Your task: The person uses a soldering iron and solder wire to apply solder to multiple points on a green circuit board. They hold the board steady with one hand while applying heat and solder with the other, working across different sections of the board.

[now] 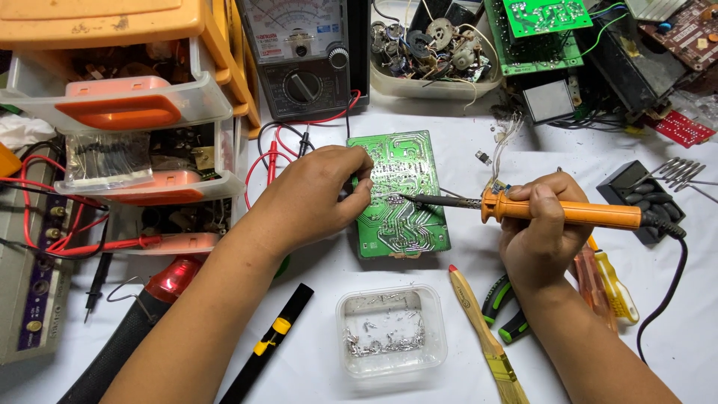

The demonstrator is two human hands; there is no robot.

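A flat green circuit board [400, 194], glossy and laced with pale solder traces, lies copper side up on a white cloth-covered bench [464, 314]. The left hand [318, 196] rests on the board's left edge, fingers curled tight around something too small to make out. The right hand [540, 228] closes around the smooth orange handle of a soldering iron [553, 212], held level, its dark metal tip touching the board's middle. Both forearms reach in from below. In front sits a clear plastic tub [390, 329] holding silvery solder scraps, beside a wooden-handled brush [486, 337] and green-handled pliers [501, 307]. An analogue multimeter [303, 56] stands behind
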